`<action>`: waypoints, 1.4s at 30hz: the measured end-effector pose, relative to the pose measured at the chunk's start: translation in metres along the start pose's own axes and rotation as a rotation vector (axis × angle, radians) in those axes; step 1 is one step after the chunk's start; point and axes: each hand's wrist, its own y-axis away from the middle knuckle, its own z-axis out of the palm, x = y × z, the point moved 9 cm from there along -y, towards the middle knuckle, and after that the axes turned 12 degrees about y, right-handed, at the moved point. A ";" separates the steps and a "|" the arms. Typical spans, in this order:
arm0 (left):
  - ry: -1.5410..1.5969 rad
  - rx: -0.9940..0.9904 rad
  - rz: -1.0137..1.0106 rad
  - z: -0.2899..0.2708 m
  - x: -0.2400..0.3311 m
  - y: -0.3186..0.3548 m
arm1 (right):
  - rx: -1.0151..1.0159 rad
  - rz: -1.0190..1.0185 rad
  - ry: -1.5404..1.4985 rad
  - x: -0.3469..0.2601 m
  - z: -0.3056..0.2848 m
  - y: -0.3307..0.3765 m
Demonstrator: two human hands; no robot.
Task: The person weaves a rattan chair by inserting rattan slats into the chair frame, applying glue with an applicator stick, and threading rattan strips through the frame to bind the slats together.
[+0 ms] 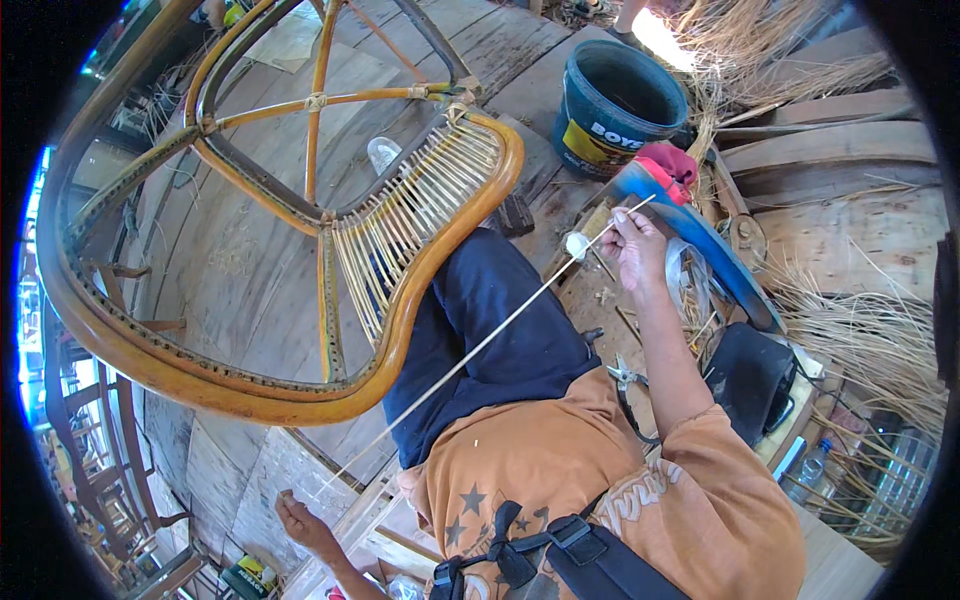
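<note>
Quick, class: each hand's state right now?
Left hand: near the strip's lower end; grip cannot be told.
Right hand: closed, holding the long, thin, pale cane strip.

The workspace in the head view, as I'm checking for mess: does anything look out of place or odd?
Mostly the loose pale strands at the right: they splay in tangled directions and straggle near a clear plastic bottle, rather than lying neatly bundled. The chair frame shows no obvious damage.

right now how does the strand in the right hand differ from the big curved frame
The strand is thin; the curved frame is far thicker. The strand is pale cream, while the curved frame is glossy amber-brown. The strand runs nearly straight from the right hand, whereas the curved frame bends round. In this view, both overlap the dark trousers.
</note>
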 end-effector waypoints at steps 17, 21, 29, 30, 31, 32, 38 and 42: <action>0.349 -0.938 0.342 0.314 0.245 0.069 | -0.514 0.166 0.104 0.018 0.130 0.139; 0.368 -1.225 -0.082 0.344 0.223 0.084 | -0.437 0.152 0.080 0.016 0.114 0.128; 0.445 -1.147 -0.340 0.348 0.208 0.089 | -0.370 0.050 0.108 0.016 0.109 0.123; 0.431 -1.115 -0.416 0.344 0.201 0.089 | -0.369 0.055 0.067 0.015 0.106 0.124; 0.479 -1.155 -0.447 0.345 0.196 0.092 | -0.321 0.062 0.071 0.017 0.089 0.124; 0.528 -1.177 -0.476 0.346 0.192 0.093 | -0.378 0.035 0.172 0.018 0.088 0.126; 0.520 -1.126 -0.418 0.345 0.188 0.095 | 0.049 0.023 0.743 0.051 -0.074 0.105; 0.376 -1.083 -0.273 0.340 0.188 0.087 | 0.156 -0.118 1.144 0.073 -0.155 0.132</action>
